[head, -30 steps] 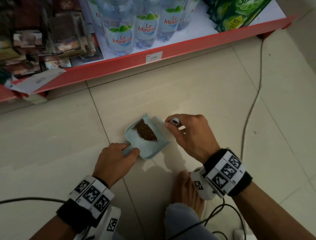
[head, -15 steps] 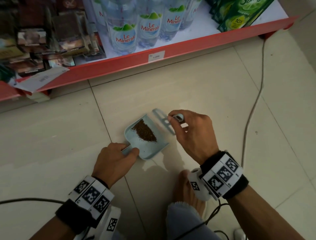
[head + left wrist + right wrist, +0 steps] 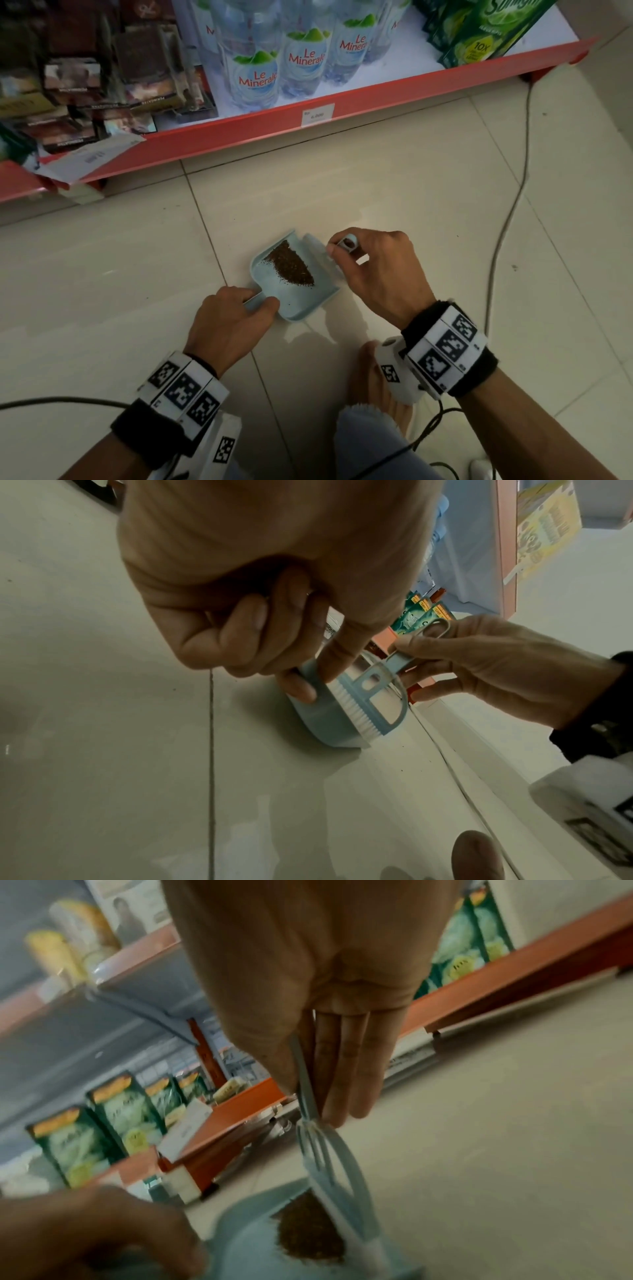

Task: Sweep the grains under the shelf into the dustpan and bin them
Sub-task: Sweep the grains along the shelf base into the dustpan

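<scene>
A light-blue dustpan [image 3: 296, 301] lies on the tiled floor below the shelf, holding a pile of brown grains [image 3: 291, 267]. My left hand [image 3: 263, 301] grips its short handle at the near-left corner. My right hand [image 3: 339, 250] pinches the handle of a small blue brush [image 3: 317, 250], which stands at the pan's open far-right edge beside the pile. The left wrist view shows the brush [image 3: 373, 696] with white bristles against the dustpan [image 3: 325, 721]. In the right wrist view the brush [image 3: 335, 1164] hangs from my fingers [image 3: 342, 1056] over the grains [image 3: 308, 1223].
A red shelf edge [image 3: 274, 133] runs across the top, with water bottles [image 3: 257, 68] and green packs [image 3: 479, 34] on it. A grey cable [image 3: 507, 219] trails over the floor at right. A bare foot [image 3: 373, 383] rests just below my right wrist.
Half a second ago the brush was lifted and tilted above the pan's mouth; it is now back down against the pan's edge beside the pile. My left hand has kept its grip.
</scene>
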A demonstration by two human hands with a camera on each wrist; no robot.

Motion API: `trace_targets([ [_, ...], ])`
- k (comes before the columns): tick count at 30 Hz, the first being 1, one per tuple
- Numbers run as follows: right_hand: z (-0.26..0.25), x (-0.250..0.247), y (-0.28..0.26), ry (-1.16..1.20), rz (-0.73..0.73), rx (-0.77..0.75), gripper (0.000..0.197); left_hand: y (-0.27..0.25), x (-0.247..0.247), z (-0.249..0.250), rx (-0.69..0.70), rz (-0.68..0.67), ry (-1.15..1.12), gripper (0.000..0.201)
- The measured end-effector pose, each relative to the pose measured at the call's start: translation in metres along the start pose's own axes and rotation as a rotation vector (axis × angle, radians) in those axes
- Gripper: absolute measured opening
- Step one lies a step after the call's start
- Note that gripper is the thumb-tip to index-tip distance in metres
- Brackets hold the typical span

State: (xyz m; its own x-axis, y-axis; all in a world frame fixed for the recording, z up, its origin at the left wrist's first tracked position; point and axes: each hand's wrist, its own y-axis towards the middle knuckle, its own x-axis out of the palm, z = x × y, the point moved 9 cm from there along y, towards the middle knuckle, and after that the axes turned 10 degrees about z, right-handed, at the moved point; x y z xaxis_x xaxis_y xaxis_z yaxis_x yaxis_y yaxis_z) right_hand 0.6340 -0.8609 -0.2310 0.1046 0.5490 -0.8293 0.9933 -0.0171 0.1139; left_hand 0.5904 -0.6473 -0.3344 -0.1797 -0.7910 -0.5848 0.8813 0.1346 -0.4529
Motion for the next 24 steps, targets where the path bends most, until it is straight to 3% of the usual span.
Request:
trace_targets([
  [3, -0.004, -0.009, 0.002, 0.056, 0.095, 0.003, 0.015, -0.001, -0.001, -0.002, -0.008, 0.004, -0.007, 0.047],
  [6, -0.006, -0.015, 0.003, -0.104, 0.171, -0.064, 0.017, -0.001, -0.001, -0.004, -0.029, -0.002, -0.019, 0.047],
  [8, -0.009, -0.005, 0.001, -0.158, 0.084, -0.094, 0.018, -0.001, 0.000, -0.004, -0.024, -0.010, -0.022, 0.043],
  [10, -0.011, 0.009, -0.004, -0.052, -0.031, -0.074, 0.019, 0.000, -0.001, -0.005, -0.018, -0.008, -0.023, 0.042],
  [12, -0.013, 0.011, -0.008, 0.072, -0.046, -0.020, 0.017, 0.001, -0.002, -0.005, -0.010, 0.004, -0.017, 0.043],
  [17, -0.008, -0.015, -0.001, 0.182, 0.114, 0.025, 0.013, 0.000, -0.005, -0.004, 0.024, 0.010, -0.015, 0.047],
  [24, 0.003, -0.048, 0.022, 0.149, 0.202, -0.015, 0.009, 0.001, -0.013, -0.005, 0.026, 0.035, -0.063, 0.052],
])
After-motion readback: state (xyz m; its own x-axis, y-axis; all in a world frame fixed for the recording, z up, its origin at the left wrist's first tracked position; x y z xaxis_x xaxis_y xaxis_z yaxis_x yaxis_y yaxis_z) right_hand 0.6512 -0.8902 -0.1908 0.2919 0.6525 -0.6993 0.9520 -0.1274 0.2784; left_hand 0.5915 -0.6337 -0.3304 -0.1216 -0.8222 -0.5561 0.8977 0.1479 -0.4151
